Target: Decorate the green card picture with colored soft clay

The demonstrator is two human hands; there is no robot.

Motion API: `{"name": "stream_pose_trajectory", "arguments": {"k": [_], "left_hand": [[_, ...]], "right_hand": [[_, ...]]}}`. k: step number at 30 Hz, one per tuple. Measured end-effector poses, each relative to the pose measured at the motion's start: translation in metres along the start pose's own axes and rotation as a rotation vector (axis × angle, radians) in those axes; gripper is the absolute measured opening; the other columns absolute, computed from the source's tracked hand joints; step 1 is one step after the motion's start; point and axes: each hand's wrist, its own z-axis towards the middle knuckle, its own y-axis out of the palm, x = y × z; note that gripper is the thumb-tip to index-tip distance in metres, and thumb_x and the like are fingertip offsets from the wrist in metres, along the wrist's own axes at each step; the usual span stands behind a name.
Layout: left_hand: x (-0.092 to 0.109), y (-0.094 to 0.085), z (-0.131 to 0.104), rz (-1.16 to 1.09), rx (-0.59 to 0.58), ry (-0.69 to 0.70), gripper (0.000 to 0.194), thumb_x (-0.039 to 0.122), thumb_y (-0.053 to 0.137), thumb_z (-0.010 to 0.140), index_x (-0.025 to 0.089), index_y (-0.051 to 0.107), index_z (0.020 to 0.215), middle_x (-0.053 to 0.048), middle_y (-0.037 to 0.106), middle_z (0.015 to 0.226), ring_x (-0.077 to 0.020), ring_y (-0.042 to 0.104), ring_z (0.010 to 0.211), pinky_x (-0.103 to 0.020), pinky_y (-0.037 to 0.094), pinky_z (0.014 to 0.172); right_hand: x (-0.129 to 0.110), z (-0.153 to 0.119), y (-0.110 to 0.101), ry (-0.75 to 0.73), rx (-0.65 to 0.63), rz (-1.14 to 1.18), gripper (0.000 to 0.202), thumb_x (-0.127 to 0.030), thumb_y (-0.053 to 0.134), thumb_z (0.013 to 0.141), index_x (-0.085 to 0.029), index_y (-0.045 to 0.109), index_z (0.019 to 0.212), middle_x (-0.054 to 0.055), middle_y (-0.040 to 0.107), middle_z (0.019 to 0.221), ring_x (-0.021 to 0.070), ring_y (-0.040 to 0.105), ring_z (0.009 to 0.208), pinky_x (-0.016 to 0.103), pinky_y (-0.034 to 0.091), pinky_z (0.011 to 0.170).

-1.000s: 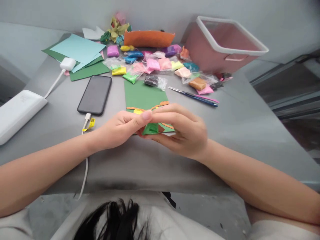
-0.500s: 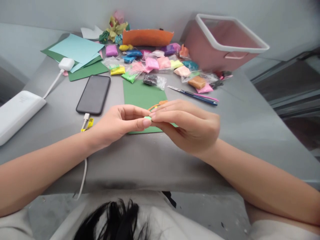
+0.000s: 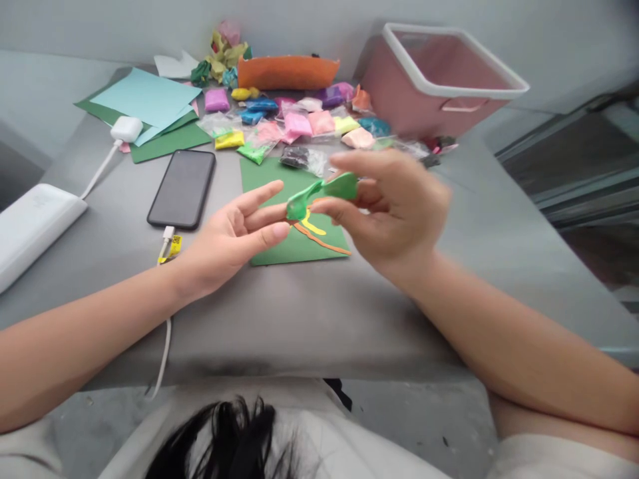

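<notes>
- Noted in the right hand [image 3: 404,213], raised over the scene's middle: one bright green, soft, clay-like piece [image 3: 299,201], thin and twisted, grasped at its right part between thumb and fingers.
- Noted in the left hand [image 3: 214,246]: no firm grip; fingers loosely spread, palm partly upturned, one fingertip beside the left end of the green piece. Could not tell whether touching.
- Found beneath, flat on the grey table [image 3: 224,332]: one dark green card sheet [image 3: 269,246].
- Counted as done: thin orange strip [image 3: 324,244] and shorter yellow strip [image 3: 314,228], both laid on the card's near part, partly hidden by the hands.
- Counted as off the card: the green piece, roughly formed and held in the air. Could not judge how much shaping was left.
- Listed at far middle: small plastic packets of coloured material [image 3: 298,125].
- Listed at far right: pink plastic box with white rim [image 3: 409,113].
- Listed at left: black smartphone [image 3: 182,189], white power bank [image 3: 40,226]; beyond, pale blue paper sheets [image 3: 144,96].
</notes>
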Motion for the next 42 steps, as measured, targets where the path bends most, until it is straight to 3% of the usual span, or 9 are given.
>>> {"name": "stream_pose_trajectory", "arguments": {"k": [5,9,14,20,27,30,33,36,42], "left_hand": [[-0.004,-0.003,0.002,-0.001,-0.071,0.016,0.052,0.024,0.085,0.08,0.024,0.068,0.129,-0.006,0.072,0.131,-0.0272,0.059,0.136,-0.036,0.047,0.114],[-0.006,-0.007,0.004,0.038,-0.15,0.017,0.026,0.027,0.082,0.085,0.025,0.076,0.111,-0.003,0.077,0.119,-0.0209,0.069,0.12,-0.029,0.056,0.1],[-0.009,-0.008,0.004,0.089,-0.177,0.077,0.017,0.025,0.083,0.083,0.025,0.079,0.099,0.001,0.079,0.1,-0.0125,0.074,0.099,-0.022,0.058,0.09],[-0.004,-0.002,0.002,0.127,-0.071,0.17,0.022,0.023,0.086,0.078,0.021,0.074,0.096,0.003,0.074,0.08,-0.0096,0.072,0.076,-0.02,0.059,0.074],[-0.004,0.006,-0.01,0.377,0.002,0.53,0.016,0.022,0.079,0.084,0.022,0.067,0.094,0.001,0.069,0.085,-0.0103,0.068,0.074,-0.02,0.056,0.066],[-0.007,0.004,-0.015,0.517,-0.15,0.656,0.028,0.02,0.077,0.085,0.025,0.065,0.11,-0.002,0.074,0.099,-0.0146,0.072,0.084,-0.028,0.06,0.081],[-0.009,0.001,-0.016,0.639,-0.297,0.445,0.059,0.028,0.072,0.09,0.028,0.046,0.144,-0.009,0.075,0.119,-0.0241,0.069,0.116,-0.041,0.052,0.105],[-0.009,0.001,-0.015,0.532,-0.184,0.164,0.068,0.043,0.064,0.096,0.023,0.031,0.152,-0.016,0.066,0.138,-0.0299,0.054,0.139,-0.045,0.049,0.109],[0.0,0.006,-0.009,0.225,-0.077,0.128,0.066,0.037,0.084,0.08,0.024,0.045,0.133,-0.006,0.077,0.111,-0.0248,0.072,0.112,-0.034,0.058,0.093]], "right_hand": [[-0.009,-0.007,0.009,-0.295,-0.051,-0.08,0.036,-0.021,0.062,0.097,-0.03,0.061,0.133,0.002,0.079,0.103,0.018,0.072,0.086,0.033,0.062,0.077],[-0.016,-0.002,0.004,-0.355,-0.081,-0.157,0.019,-0.017,0.063,0.096,-0.028,0.07,0.109,0.002,0.077,0.086,0.0189,0.069,0.084,0.032,0.06,0.068],[-0.014,0.0,0.002,-0.367,-0.125,-0.117,0.012,-0.029,0.066,0.095,-0.027,0.067,0.107,0.008,0.072,0.116,0.022,0.068,0.098,0.037,0.06,0.077],[-0.009,-0.007,0.013,-0.41,-0.25,-0.108,0.012,-0.024,0.047,0.102,-0.02,0.057,0.096,0.006,0.065,0.08,0.0186,0.061,0.073,0.032,0.052,0.066],[-0.015,0.004,-0.003,-0.185,-0.243,-0.168,0.028,-0.021,0.048,0.1,-0.023,0.05,0.072,-0.001,0.057,0.061,0.013,0.048,0.053,0.028,0.037,0.051],[-0.009,0.012,-0.01,-0.027,-0.147,-0.12,0.035,-0.033,0.055,0.101,-0.021,0.06,0.068,-0.001,0.062,0.058,0.0118,0.053,0.052,0.027,0.038,0.051],[-0.003,0.016,-0.012,0.1,-0.074,-0.078,0.023,-0.043,0.065,0.096,-0.023,0.072,0.088,-0.003,0.065,0.061,0.0131,0.059,0.054,0.028,0.044,0.055],[-0.002,0.012,-0.009,0.096,-0.053,-0.089,0.037,-0.051,0.073,0.088,-0.026,0.069,0.116,0.0,0.072,0.076,0.0173,0.067,0.066,0.031,0.05,0.061],[-0.006,-0.004,0.004,-0.217,-0.316,-0.15,0.038,-0.05,0.052,0.1,-0.018,0.064,0.115,0.009,0.076,0.094,0.0201,0.071,0.081,0.031,0.053,0.066]]}}
